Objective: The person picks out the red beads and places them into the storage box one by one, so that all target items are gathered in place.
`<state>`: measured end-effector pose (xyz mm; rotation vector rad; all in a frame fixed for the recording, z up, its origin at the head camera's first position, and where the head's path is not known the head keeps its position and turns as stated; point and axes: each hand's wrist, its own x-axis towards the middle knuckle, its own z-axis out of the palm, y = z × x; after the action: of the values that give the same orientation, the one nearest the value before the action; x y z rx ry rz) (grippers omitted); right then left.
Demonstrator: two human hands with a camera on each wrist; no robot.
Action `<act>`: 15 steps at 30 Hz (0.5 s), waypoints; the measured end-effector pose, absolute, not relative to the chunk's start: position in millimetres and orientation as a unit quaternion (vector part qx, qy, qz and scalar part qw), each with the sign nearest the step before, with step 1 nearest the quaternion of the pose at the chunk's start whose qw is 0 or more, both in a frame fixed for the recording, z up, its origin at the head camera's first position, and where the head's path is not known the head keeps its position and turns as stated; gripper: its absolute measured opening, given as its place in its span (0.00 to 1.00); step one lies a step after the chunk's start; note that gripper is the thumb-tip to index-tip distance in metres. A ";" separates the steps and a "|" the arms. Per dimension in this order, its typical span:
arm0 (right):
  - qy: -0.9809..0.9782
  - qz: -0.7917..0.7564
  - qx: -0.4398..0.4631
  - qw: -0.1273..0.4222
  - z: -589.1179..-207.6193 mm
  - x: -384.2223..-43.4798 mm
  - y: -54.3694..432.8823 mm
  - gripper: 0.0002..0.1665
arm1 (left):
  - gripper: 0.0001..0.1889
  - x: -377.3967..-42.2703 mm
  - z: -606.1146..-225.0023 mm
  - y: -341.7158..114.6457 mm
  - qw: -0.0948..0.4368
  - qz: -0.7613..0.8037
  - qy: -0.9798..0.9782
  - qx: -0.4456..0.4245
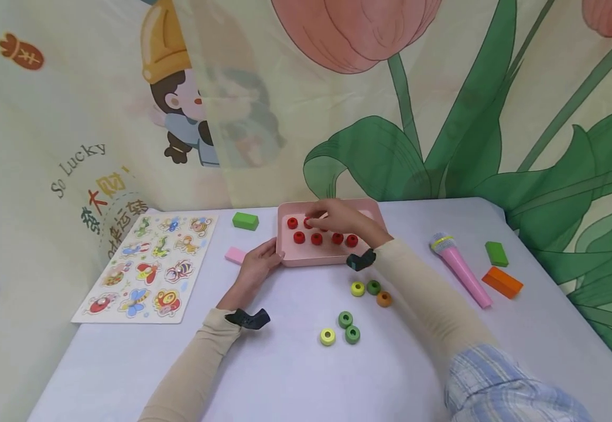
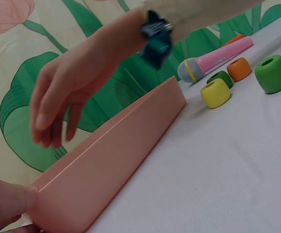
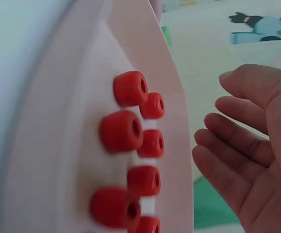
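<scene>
The pink tray (image 1: 311,261) stands at the back of the table with several red beads (image 1: 317,240) inside, roughly in two rows. My left hand (image 1: 255,266) holds the tray at its front left corner; the left wrist view shows the thumb at the corner of the tray wall (image 2: 125,150). My right hand (image 1: 341,217) hovers over the tray, its fingers loosely bent. In the right wrist view that hand (image 3: 256,141) has nothing in it, and the red beads (image 3: 116,133) sit apart from its fingers. Part of the back row is hidden behind it in the head view.
In front of the tray lie yellow beads (image 1: 328,337), green beads (image 1: 352,334) and an orange bead (image 1: 384,299). A pink toy microphone (image 1: 464,272), an orange block (image 1: 502,282) and a green block (image 1: 496,254) lie right. Left are an insect picture board (image 1: 147,269), a green block (image 1: 245,221) and a pink block (image 1: 235,255).
</scene>
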<state>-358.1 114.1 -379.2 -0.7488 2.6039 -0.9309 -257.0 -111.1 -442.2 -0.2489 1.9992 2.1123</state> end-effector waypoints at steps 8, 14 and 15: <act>0.899 -0.341 -0.270 0.048 -387.7 -320.3 165.7 0.21 | 0.30 -257.9 -442.2 -119.5 0.100 0.716 0.686 -0.090; 0.943 -0.280 -0.178 -0.018 -396.7 -287.2 201.7 0.33 | 0.31 -257.3 -433.5 -122.4 0.082 0.574 0.814 -0.035; 0.952 -0.256 -0.164 -0.034 -396.9 -282.6 205.4 0.35 | 0.32 -256.6 -430.5 -123.6 0.066 0.519 0.852 -0.010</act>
<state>-282.6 205.4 -396.9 -0.5282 3.0577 -0.8209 -256.6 -123.6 -430.5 -0.0293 2.5706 1.5648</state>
